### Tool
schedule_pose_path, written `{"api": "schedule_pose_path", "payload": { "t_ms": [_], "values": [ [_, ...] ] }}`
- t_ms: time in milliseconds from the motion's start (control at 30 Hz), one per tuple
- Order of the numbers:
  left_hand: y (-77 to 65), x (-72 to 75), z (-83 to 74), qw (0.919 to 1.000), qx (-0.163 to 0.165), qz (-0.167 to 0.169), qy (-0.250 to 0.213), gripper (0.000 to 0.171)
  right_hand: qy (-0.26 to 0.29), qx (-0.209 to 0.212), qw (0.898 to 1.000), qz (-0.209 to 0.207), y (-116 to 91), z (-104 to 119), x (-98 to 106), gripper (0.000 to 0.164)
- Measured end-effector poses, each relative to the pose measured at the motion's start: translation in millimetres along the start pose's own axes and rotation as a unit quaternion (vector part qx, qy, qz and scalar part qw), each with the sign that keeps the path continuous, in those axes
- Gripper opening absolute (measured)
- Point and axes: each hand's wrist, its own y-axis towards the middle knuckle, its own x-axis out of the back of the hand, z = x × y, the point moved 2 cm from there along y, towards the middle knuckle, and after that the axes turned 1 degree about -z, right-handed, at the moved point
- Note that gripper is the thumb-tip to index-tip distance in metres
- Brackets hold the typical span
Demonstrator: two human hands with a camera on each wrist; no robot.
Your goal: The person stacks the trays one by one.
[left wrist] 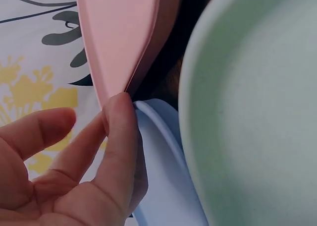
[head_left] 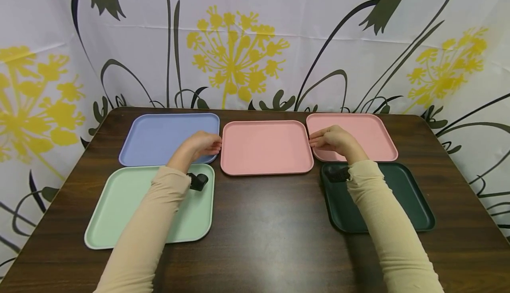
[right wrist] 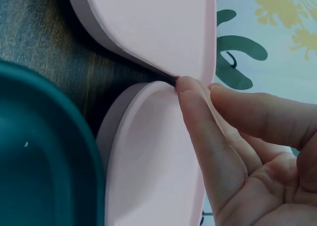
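Observation:
Between my hands in the head view lies the middle pink tray (head_left: 267, 147). My left hand (head_left: 203, 143) reaches over the blue tray (head_left: 159, 136), and its fingertips touch the pink tray's left end. In the left wrist view those fingers (left wrist: 116, 151) are fairly straight, with the thumb (left wrist: 54, 124) apart from the rim. At the opposite end, my right hand (head_left: 334, 140) touches the tray with extended fingers (right wrist: 205, 132), in front of the right pink tray (head_left: 366, 133). Whether the middle tray rests fully on the table cannot be told.
A light green tray (head_left: 119, 204) lies at the near left, under my left forearm. Beneath my right forearm is a dark green tray (head_left: 398, 195). The dark wooden table (head_left: 271, 231) meets a flower-patterned cloth (head_left: 151, 40) at the back.

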Motion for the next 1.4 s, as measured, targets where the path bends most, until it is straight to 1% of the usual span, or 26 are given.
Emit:
{"api": "schedule_pose_path", "payload": {
  "t_ms": [33,100,133,167,200,233,267,300,333,400,433,467,500,533,567,667,700,733,767,800,867,900,1033,1167,1233,1400],
  "values": [
    [18.8,7.8,11.9,0.9999,-0.001,0.004,-0.01,0.017,0.0,0.001,1.0,0.001,-0.6,-0.1,0.3,0.046],
    [51.8,21.1,32.6,0.9999,-0.002,0.006,-0.014,0.015,-0.002,0.001,1.0,0.0,-0.4,-1.0,1.2,0.045],
    [67.9,27.5,42.9,0.9998,-0.003,0.001,-0.019,0.015,-0.002,0.002,1.0,0.001,-0.9,-1.4,1.8,0.045],
    [79.5,31.1,50.2,0.9998,0.0,-0.012,-0.013,0.016,-0.006,0.003,1.0,0.001,-1.4,-1.6,2.4,0.045],
    [88.9,33.6,56.3,0.9996,0.005,-0.026,-0.005,0.017,-0.01,0.003,1.0,-0.001,-1.5,-2.0,3.1,0.045],
    [99.7,37.5,63.1,0.9994,0.004,-0.033,-0.002,0.018,-0.015,0.004,1.0,-0.002,-1.8,-2.1,3.8,0.045],
    [106.9,40.1,68.1,0.9993,0.002,-0.037,0.0,0.021,-0.019,0.004,1.0,-0.003,-2.1,-2.4,4.8,0.045],
    [115.3,42.8,73.6,0.9991,-0.002,-0.043,-0.004,0.02,-0.024,0.006,1.0,-0.003,-3.1,-2.5,6.1,0.045],
    [120.9,44.6,77.6,0.9988,-0.003,-0.047,-0.008,0.02,-0.027,0.008,1.0,-0.003,-4.4,-2.6,7.6,0.046],
    [123.8,46.4,80.1,0.9989,-0.009,-0.046,-0.01,0.022,-0.031,0.009,0.999,-0.005,-6.5,-3.1,11.3,0.047],
    [120.7,45.3,78.0,0.9987,-0.008,-0.05,-0.013,0.022,-0.031,0.009,0.999,-0.003,-7.8,-3.7,13.7,0.048],
    [112.2,41.9,72.2,0.9987,-0.002,-0.05,-0.013,0.024,-0.032,0.009,0.999,-0.003,-9.3,-4.2,16.1,0.048],
    [101.6,38.7,65.3,0.9986,-0.002,-0.05,-0.016,0.023,-0.029,0.008,1.0,-0.002,-11.0,-4.9,18.8,0.049],
    [86.9,34.2,56.0,0.9989,-0.004,-0.044,-0.019,0.022,-0.026,0.008,1.0,-0.001,-12.5,-5.8,21.8,0.05],
    [67.0,26.9,42.8,0.9987,0.0,-0.049,-0.01,0.025,-0.026,0.007,1.0,-0.001,-14.0,-6.7,24.9,0.05],
    [-0.4,1.0,-0.2,0.9982,0.008,-0.058,0.01,0.034,-0.024,0.011,1.0,-0.001,-19.4,-9.9,35.5,0.053],
    [-19.3,-6.5,-12.0,0.998,0.006,-0.061,0.017,0.035,-0.024,0.014,1.0,-0.002,-21.2,-11.5,39.9,0.054],
    [-37.8,-14.8,-23.9,0.9973,0.012,-0.066,0.029,0.039,-0.026,0.016,1.0,-0.005,-23.4,-13.0,44.3,0.055],
    [-53.3,-22.2,-34.0,0.9964,0.019,-0.072,0.041,0.042,-0.027,0.018,0.999,-0.008,-26.0,-14.5,48.7,0.055],
    [-60.5,-25.3,-38.9,0.9965,0.02,-0.068,0.043,0.043,-0.028,0.021,0.999,-0.008,-28.4,-16.1,53.4,0.056],
    [-70.8,-29.9,-46.2,0.9963,0.025,-0.065,0.05,0.045,-0.032,0.026,0.999,-0.012,-33.5,-19.6,63.1,0.056],
    [-72.8,-30.8,-47.9,0.9964,0.027,-0.062,0.051,0.045,-0.033,0.028,0.999,-0.014,-36.2,-21.3,68.0,0.057],
    [-71.6,-31.7,-47.7,0.996,0.035,-0.063,0.053,0.046,-0.018,0.026,0.999,-0.026,-44.7,-29.5,86.6,0.06],
    [-68.8,-33.1,-46.3,0.9955,0.037,-0.063,0.06,0.046,0.024,0.014,0.999,-0.046,-51.9,-40.9,104.0,0.065],
    [-68.3,-33.4,-46.0,0.9952,0.038,-0.062,0.065,0.046,0.064,0.008,0.996,-0.054,-55.6,-47.1,111.8,0.046],
    [-66.6,-32.9,-44.4,0.9948,0.042,-0.063,0.069,0.046,0.076,-0.005,0.993,-0.086,-65.7,-63.2,125.6,0.046]
  ]
}}
